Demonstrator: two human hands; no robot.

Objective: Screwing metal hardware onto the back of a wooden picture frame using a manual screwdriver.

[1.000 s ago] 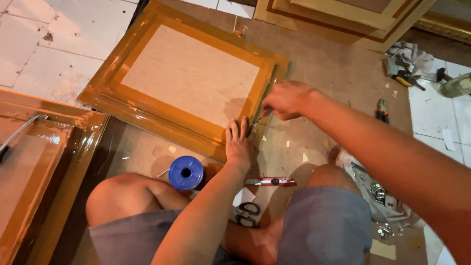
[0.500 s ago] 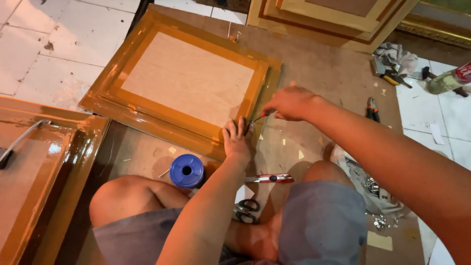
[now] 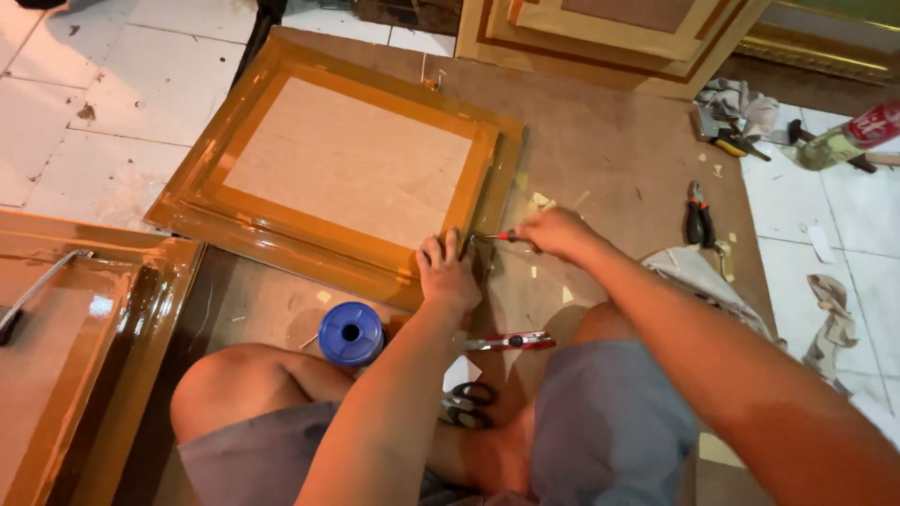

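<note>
Head view: panel (image 3: 347,183) lies flat on the brown board (image 3: 609,159), orange tape framing its glossy border. Tape looks complete on all sides I can see; judging by that, masking is mostly done, with corner trimming at the near right corner in hand. Small tape scraps lie near that corner.

My left hand (image 3: 448,274) is spread flat, fingers wide, pressing the panel's near right corner. My right hand (image 3: 555,231) is closed around a thin red-handled tool (image 3: 499,237), tip at that corner beside the left fingers.

Blue roll (image 3: 351,333) by my knee, red cutter (image 3: 511,342) between my legs, pliers (image 3: 696,214) well right.
</note>
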